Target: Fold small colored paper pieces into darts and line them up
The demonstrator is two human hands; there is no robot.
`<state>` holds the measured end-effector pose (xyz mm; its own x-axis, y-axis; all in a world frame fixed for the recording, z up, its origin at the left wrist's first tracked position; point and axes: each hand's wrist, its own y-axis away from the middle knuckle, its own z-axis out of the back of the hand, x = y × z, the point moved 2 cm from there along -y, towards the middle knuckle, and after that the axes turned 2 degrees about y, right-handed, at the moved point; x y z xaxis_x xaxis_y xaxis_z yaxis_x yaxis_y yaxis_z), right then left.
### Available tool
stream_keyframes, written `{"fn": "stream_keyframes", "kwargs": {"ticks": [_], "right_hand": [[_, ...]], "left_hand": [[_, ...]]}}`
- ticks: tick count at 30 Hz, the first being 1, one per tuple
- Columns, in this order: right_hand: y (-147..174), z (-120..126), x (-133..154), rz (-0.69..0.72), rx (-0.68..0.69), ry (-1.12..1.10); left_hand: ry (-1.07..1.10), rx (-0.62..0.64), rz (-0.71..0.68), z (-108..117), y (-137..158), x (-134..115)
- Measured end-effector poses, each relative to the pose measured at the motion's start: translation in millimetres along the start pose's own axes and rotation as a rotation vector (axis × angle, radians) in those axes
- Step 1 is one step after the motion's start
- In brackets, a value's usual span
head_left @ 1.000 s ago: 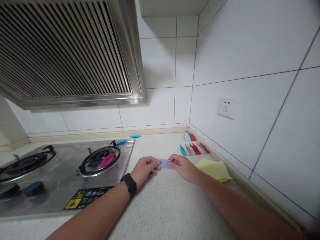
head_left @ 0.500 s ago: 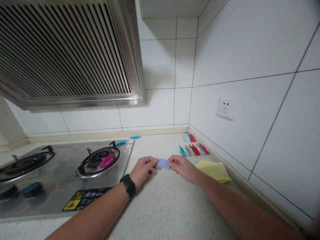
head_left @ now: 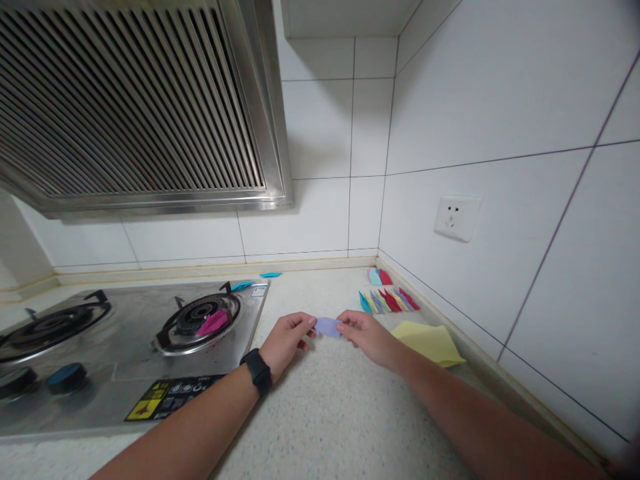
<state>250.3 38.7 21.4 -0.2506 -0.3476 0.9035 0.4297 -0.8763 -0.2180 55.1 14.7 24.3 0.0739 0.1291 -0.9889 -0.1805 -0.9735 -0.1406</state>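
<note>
A small piece of purple paper (head_left: pixel 328 327) is stretched between my two hands, just above the speckled countertop (head_left: pixel 320 413). My left hand (head_left: pixel 290 335) pinches its left end between thumb and fingers. At the other end, my right hand (head_left: pixel 364 333) grips the paper the same way. Beyond my right hand lies a row of folded paper pieces (head_left: pixel 387 301) in blue, yellow, purple and red. Yellow paper sheets (head_left: pixel 427 342) rest on the counter beside my right wrist, partly hidden by the forearm.
On the left is a steel gas stove (head_left: pixel 120 360), with a magenta folded paper (head_left: pixel 214 323) on its burner. Blue folded paper (head_left: pixel 271 275) lies near the back wall, and more folded pieces (head_left: pixel 380 276) sit in the corner. A range hood (head_left: pixel 270 133) hangs above the stove.
The purple paper's edges look slightly more curved than before. Both hands stay in nearly the same place and keep their hold; the view has shifted very slightly.
</note>
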Motion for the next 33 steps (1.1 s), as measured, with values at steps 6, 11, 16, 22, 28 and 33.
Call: {"fn": "stream_keyframes", "kwargs": {"ticks": [6, 11, 16, 22, 28, 33], "right_hand": [[-1.0, -1.4, -3.5, 0.017, 0.028, -0.040], [0.8, -2.2, 4.1, 0.029, 0.048, -0.065], [0.0, -1.5, 5.0, 0.031, 0.069, -0.079], [0.3, 1.1, -0.9, 0.046, 0.019, 0.011], [-2.4, 5.1, -1.7, 0.180, -0.259, 0.244], [3.1, 3.0, 10.5, 0.366, -0.310, 0.413]], "left_hand": [[-0.003, 0.005, -0.007, 0.6, 0.2, 0.7], [0.015, 0.007, -0.006, 0.0, 0.9, 1.1], [0.016, 0.013, -0.005, -0.6, 0.8, 1.4], [-0.053, -0.001, -0.028, 1.8, -2.1, 2.7], [-0.138, -0.183, -0.033, 5.5, -3.6, 12.6], [-0.197, -0.033, -0.018, -2.3, 0.3, 11.4]]}}
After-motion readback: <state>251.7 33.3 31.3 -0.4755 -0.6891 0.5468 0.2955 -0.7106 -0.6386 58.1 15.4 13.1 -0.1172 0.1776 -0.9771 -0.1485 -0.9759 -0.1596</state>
